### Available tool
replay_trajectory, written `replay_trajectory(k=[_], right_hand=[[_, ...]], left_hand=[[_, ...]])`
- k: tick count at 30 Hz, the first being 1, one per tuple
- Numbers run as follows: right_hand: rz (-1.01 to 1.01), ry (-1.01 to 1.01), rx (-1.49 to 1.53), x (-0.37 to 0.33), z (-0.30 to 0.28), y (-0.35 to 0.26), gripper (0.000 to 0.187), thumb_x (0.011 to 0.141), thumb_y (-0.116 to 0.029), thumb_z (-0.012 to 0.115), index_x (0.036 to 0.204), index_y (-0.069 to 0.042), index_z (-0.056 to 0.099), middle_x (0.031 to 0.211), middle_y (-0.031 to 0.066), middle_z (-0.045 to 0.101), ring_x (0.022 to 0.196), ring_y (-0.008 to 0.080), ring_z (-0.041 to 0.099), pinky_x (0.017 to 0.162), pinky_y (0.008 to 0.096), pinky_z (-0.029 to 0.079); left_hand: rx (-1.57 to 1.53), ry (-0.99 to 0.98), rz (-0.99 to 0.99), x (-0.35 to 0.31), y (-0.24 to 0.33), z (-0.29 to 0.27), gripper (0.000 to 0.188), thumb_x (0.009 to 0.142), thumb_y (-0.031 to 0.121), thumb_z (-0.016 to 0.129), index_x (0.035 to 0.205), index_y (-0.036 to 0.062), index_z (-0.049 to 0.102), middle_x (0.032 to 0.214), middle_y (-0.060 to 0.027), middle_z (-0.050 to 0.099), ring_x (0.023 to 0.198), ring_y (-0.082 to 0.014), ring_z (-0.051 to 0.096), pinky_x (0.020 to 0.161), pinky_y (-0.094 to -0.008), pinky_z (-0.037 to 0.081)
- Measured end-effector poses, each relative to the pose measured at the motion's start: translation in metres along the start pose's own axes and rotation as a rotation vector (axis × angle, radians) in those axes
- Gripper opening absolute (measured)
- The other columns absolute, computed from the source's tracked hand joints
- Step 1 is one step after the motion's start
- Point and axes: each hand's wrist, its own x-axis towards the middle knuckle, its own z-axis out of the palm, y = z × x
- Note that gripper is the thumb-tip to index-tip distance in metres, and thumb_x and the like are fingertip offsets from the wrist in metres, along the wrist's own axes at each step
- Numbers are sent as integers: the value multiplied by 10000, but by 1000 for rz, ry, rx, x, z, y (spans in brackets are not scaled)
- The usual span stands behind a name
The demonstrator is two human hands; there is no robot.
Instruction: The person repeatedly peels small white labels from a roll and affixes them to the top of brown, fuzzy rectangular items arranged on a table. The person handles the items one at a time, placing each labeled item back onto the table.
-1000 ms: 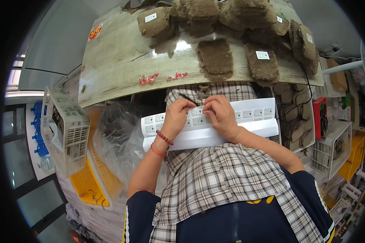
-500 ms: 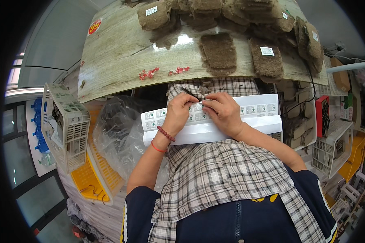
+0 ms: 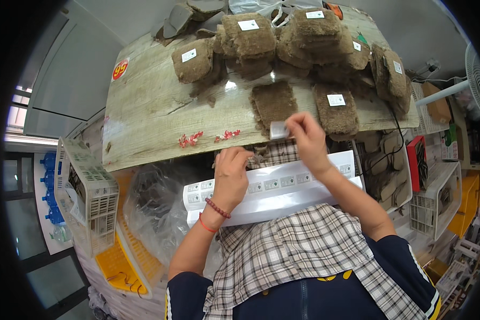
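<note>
A white sheet of stickers (image 3: 272, 200) lies across my lap, folded lengthwise, with rows of small printed labels. My left hand (image 3: 231, 178) is closed at its upper edge, fingers bent over the paper. A single peeled label (image 3: 278, 130) is pinched in my right hand (image 3: 308, 140), which is raised over the table's near edge and slightly blurred. Just beyond the label lies a brown fibrous pad (image 3: 274, 102) with no sticker showing. To its right is another brown pad (image 3: 338, 114) carrying a white label.
Stacked brown pads (image 3: 248, 40), several labelled, line the back of the wooden table (image 3: 144, 114). Red-and-white scraps (image 3: 191, 140) lie near its front edge. Clear plastic (image 3: 157, 197) and a white crate (image 3: 98, 192) are at left. A red box (image 3: 417, 162) and a fan (image 3: 477, 80) stand at right.
My right hand has moved up and away from the sheet, carrying a label toward the bare pad. My left hand stays by the sheet's upper edge. The view has tilted upward.
</note>
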Motion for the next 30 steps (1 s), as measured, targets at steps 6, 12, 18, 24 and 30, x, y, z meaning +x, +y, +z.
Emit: replay_trajectory(k=[6,12,18,24,30], right_hand=[[38,-2,-238,89,-8,32,130,954,-131,611,908,-10,622,736,-3,595,667,70,532,611,238,459],[37,23,-400,92,-3,48,146,896,-145,634,913,0,637,854,181,687,788,336,660,706,404,504],[27,14,-428,95,-1,47,141,897,-146,636,894,-5,628,857,178,685,804,364,660,704,422,505],[-6,54,-472,93,4,49,136,895,-147,643,882,-14,621,847,172,680,802,384,647,697,447,500],[-58,87,-536,92,6,48,132,888,-146,650,862,-20,618,842,166,679,798,386,646,696,456,503]], left_hand=[[148,182,279,75,17,28,410,819,-47,611,1228,-20,599,1287,-183,578,1228,-355,525,1065,-437,390],[207,113,266,84,5,53,440,812,-37,624,1249,-44,576,1300,-196,566,1253,-360,511,1077,-459,381],[183,95,254,85,4,52,447,808,-46,632,1250,-42,571,1286,-190,557,1253,-357,511,1077,-483,370],[165,104,227,84,3,55,481,824,-32,637,1293,-22,530,1293,-188,541,1250,-346,509,1084,-498,357],[199,101,182,91,11,55,664,838,110,705,1428,8,418,1463,-177,427,1248,-326,491,1086,-509,331]])
